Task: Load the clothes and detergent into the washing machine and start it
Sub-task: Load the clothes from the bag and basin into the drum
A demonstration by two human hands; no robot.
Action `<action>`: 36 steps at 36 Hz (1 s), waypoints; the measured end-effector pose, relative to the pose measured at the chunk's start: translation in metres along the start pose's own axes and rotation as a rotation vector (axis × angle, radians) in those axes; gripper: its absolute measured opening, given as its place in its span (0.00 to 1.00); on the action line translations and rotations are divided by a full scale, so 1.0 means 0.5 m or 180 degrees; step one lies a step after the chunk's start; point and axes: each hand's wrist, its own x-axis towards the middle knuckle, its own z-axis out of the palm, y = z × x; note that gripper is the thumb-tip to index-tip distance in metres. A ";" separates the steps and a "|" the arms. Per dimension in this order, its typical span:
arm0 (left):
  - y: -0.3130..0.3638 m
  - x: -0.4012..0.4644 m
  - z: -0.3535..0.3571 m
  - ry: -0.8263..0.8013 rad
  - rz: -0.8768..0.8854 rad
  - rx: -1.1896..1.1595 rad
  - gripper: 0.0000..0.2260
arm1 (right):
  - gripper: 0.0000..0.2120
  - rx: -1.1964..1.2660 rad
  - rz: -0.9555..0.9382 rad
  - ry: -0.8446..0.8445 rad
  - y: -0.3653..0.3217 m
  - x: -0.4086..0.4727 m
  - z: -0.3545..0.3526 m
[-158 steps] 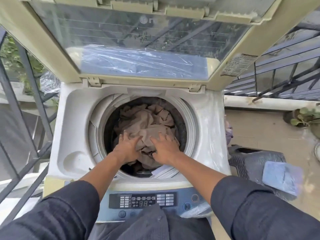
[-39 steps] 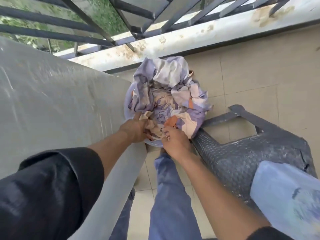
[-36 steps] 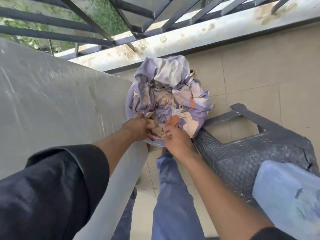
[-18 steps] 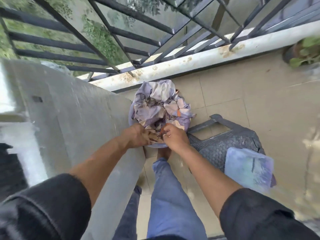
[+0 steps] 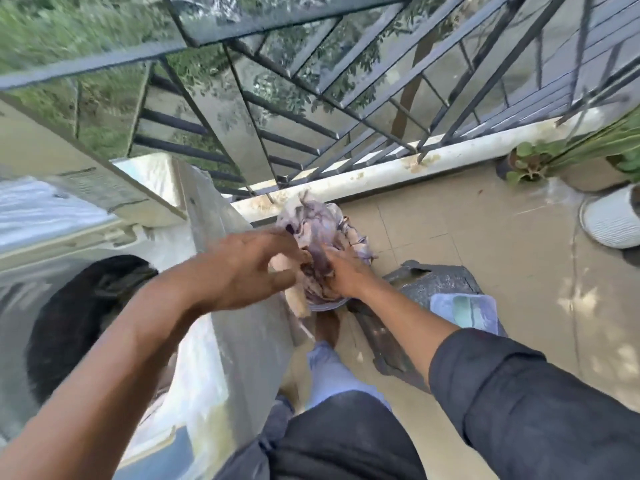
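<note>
Railing bars point(image 5: 311, 81) fill the top of the view, dark and slanted, with green trees behind them. Next biggest is the washing machine point(image 5: 242, 323), pale and tall on the left, with its round dark drum opening point(image 5: 79, 323) showing and its lid standing up. Tan floor tiles point(image 5: 502, 271) spread out on the right. A dark woven stool point(image 5: 436, 282) lies tipped on the floor just beside the machine, with a light blue packet point(image 5: 464, 310) on it. Potted plants point(image 5: 530, 161) sit near the ledge.

Between the machine and the stool is a bundle of purple and cream clothes point(image 5: 322, 226). The left hand point(image 5: 242, 268) is curled around a cream piece of it. The right hand point(image 5: 343, 275) is closed on the purple cloth. Both are blurry.
</note>
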 end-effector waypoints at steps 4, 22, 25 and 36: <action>-0.018 -0.081 -0.047 0.0378 0.0321 -0.0322 0.09 | 0.24 0.0108 0.0265 0.0078 -0.045 -0.054 -0.007; -0.118 -0.107 0.046 0.1983 -0.0251 -0.0876 0.35 | 0.15 0.2566 -0.0722 0.1247 -0.281 -0.305 -0.246; -0.126 -0.087 0.048 0.1673 -0.0196 -0.0293 0.30 | 0.15 0.2662 -0.0917 0.1462 -0.317 -0.337 -0.278; -0.150 -0.072 0.080 0.1765 -0.0073 -0.1889 0.13 | 0.15 0.2882 -0.1522 0.1939 -0.343 -0.379 -0.336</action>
